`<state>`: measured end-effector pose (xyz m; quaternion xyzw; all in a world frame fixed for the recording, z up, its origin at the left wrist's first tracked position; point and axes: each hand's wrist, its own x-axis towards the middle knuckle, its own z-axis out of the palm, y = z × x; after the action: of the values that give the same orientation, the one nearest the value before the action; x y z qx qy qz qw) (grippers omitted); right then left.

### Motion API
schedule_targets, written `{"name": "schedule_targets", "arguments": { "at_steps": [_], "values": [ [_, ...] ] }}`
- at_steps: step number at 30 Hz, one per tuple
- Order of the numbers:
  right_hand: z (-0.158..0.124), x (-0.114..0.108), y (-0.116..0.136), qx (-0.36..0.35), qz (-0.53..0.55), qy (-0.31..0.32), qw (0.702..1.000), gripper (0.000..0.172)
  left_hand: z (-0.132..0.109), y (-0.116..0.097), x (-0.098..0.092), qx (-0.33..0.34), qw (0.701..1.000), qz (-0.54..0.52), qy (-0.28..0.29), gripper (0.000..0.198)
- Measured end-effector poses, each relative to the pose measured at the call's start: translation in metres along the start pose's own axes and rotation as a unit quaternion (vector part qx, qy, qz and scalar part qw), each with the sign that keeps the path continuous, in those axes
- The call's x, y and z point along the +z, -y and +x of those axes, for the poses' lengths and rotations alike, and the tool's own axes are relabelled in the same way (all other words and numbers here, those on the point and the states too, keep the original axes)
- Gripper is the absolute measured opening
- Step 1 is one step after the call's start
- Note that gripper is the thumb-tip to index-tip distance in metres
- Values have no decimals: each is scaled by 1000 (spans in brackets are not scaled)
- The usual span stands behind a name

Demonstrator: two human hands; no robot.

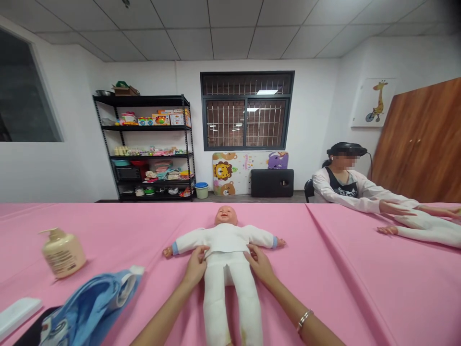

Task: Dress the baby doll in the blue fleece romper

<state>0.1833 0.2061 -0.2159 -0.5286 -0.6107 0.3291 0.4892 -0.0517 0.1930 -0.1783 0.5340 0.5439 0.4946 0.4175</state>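
A baby doll (223,240) in a white top and white trousers lies on its back on a pink tablecloth (324,288), its arms spread. My left hand (196,266) holds the hem of the white top (223,239) at the doll's side. My right hand (260,265) grips the same hem on the opposite side, with a metal bracelet (304,321) on that wrist. The doll's legs extend toward me between my forearms. Nearest my left hand lies a blue printed pouch (93,302), and a cream pump bottle (63,252) lies tilted beyond it.
A white oblong item (18,317) lies at the near left table edge. At the right, a seated co-worker (345,182) has a hand on a second doll (428,230). A black shelf unit (144,149) holding baby goods stands against the back wall.
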Motion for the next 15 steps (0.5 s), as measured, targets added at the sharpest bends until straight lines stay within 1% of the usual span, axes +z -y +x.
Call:
{"name": "schedule_targets", "arguments": {
  "at_steps": [1, 2, 4, 6, 7, 8, 9, 11, 12, 13, 15],
  "values": [
    [0, 0, 0, 2, -13, -3, 1000, 46, -2, 1, -2, 14, 1000, 15, 19, 41],
    [1, 0, 0, 5, -28, -15, 999, 41, -3, 1, -4, 26, 999, 33, 23, 36],
    [3, -4, 3, 13, -53, -68, 996, 39, -5, 1, -6, 44, 996, 79, 3, 29],
    [3, -10, 9, 7, -64, -126, 990, 40, -10, -1, -8, 44, 989, 139, -23, 30],
    [3, -14, 12, 3, -72, -131, 989, 41, -13, -3, -9, 38, 984, 172, -34, 31],
    [1, -19, 15, 2, -83, -107, 991, 40, -16, -5, -9, 27, 978, 205, -36, 32],
    [-2, -23, 19, 2, -92, -59, 994, 40, -20, -7, -9, 14, 973, 229, -29, 32],
    [-10, -30, 27, 20, -92, 51, 994, 45, -26, -9, -8, -6, 973, 230, 16, 36],
    [-16, -33, 31, 39, -82, 88, 992, 51, -28, -8, -7, -12, 978, 205, 43, 41],
    [-22, -34, 35, 60, -66, 107, 990, 56, -28, -6, -4, -14, 983, 167, 68, 47],
    [-33, -33, 40, 80, -39, 113, 990, 67, -27, 1, 2, -11, 992, 79, 93, 62]
  ]
}}
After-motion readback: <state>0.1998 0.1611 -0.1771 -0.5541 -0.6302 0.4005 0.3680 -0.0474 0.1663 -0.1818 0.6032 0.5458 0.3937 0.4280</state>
